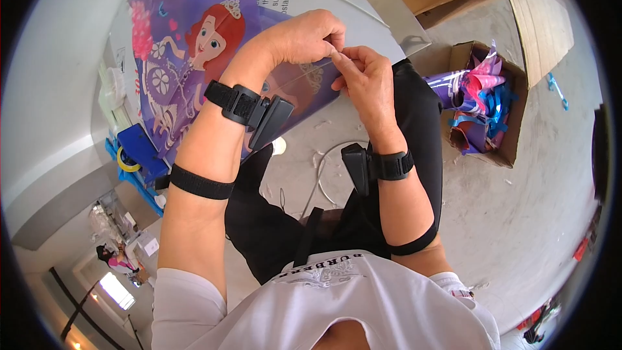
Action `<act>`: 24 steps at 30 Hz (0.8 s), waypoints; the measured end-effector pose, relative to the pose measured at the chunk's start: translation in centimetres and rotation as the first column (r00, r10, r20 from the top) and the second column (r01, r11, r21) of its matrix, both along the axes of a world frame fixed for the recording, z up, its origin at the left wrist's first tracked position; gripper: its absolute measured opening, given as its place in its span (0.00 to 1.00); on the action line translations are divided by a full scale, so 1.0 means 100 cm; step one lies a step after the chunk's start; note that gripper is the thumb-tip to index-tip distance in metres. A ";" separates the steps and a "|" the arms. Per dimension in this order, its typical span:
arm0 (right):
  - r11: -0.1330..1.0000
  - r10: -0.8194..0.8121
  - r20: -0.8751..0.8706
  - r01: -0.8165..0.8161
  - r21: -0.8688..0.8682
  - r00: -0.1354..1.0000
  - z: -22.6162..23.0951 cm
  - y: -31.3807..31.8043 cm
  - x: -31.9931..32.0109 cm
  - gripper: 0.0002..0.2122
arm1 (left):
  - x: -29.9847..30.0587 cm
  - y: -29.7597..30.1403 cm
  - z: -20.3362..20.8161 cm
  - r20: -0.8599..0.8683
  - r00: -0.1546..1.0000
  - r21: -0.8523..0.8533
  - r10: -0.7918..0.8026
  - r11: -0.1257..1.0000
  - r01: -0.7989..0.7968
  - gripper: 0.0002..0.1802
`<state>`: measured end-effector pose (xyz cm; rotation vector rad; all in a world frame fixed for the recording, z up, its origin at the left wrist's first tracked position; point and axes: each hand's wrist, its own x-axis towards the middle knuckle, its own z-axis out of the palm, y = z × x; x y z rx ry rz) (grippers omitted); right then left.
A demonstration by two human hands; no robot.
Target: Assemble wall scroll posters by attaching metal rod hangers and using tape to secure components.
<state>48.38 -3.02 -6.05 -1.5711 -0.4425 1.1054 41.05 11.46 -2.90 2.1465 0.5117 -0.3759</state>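
My left hand (308, 37) and my right hand (368, 81) meet in front of me, fingertips almost touching. Both are closed in a pinch. Whatever lies between the fingers is too small to make out. Beneath and beside them spreads a shiny purple printed sheet (175, 84) with red-haired cartoon princess figures, partly covered by my left forearm. The sheet lies on a white board with printed lettering (363, 16), its lower right end near my right fingers. Black straps with small black devices sit on both wrists.
A small cardboard box (512, 149) of crumpled purple, pink and blue film stands right of my knee. Beyond it is a larger open carton (538, 32). A blue tape dispenser (139, 152) with a yellow roll is at the left. A cable (322, 175) loops on the floor.
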 end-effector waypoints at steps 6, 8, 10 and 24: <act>0.997 -0.037 0.165 0.026 0.068 0.986 -0.020 0.008 -0.001 0.08 | -0.007 0.008 0.007 0.066 0.998 0.050 0.019 0.998 -0.022 0.06; 0.996 -0.039 0.277 0.017 0.083 0.960 -0.023 0.008 -0.001 0.08 | -0.012 0.013 0.012 0.012 1.000 0.105 -0.026 0.994 0.025 0.07; 0.999 -0.019 0.108 0.015 0.041 0.994 -0.018 0.008 0.000 0.09 | -0.016 0.018 0.013 -0.111 0.993 0.206 0.026 0.979 -0.003 0.06; 0.859 0.499 -0.038 -0.500 -0.109 0.866 -0.019 -0.030 -0.036 0.14 | -0.032 -0.023 -0.013 0.373 0.928 0.785 -0.020 0.539 -0.304 0.09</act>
